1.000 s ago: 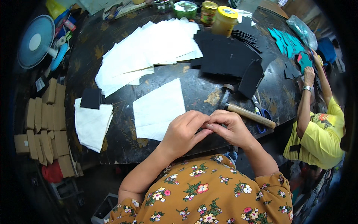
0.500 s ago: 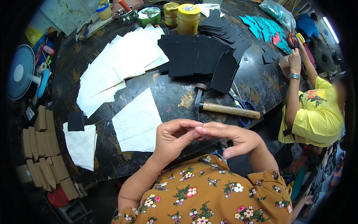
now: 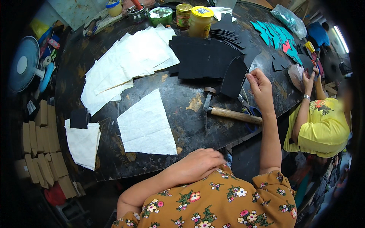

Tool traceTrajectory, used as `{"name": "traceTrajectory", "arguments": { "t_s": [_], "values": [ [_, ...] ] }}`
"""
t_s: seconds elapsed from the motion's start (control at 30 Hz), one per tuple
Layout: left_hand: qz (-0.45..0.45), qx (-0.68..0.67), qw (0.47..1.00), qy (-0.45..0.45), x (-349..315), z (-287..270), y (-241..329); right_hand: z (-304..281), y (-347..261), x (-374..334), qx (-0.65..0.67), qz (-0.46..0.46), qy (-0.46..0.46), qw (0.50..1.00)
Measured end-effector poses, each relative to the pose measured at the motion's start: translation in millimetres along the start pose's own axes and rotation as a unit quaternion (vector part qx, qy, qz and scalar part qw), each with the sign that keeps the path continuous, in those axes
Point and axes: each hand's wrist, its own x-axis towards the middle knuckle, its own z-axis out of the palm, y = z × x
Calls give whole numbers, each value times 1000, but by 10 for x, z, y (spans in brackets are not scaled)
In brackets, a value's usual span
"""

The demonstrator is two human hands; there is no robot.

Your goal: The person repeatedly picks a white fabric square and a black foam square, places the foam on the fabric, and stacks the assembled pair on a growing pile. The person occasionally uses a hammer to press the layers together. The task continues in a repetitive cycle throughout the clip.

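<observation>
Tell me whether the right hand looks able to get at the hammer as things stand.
Probably yes: the hammer lies close to the right hand, with nothing visible on top of it. Whether that hand holds something is unclear.

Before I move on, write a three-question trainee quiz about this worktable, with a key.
1. Name the tool that the handle of the hammer crosses in this view.
2. True or false: the small black pieces overlap the top edge of the small white cloth pile.
3. Which of the person's hands is nearer the large black pieces: the left hand or the right hand?

Key:
1. The scissors.
2. True.
3. The right hand; the left is down by the person's waist.
</observation>
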Motion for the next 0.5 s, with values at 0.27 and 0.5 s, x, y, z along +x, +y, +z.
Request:
{"name": "traceTrajectory", "arguments": {
  "t_s": [0.27, 0.5],
  "values": [
    [-85, -96, 992, -9, -244, -71, 17, 160, 8, 189, -247, -149, 31, 957],
    [-78, -76, 991, 71, -362, -56, -18, 176, -7, 198, -85, -91, -35, 992]
  ]
}}
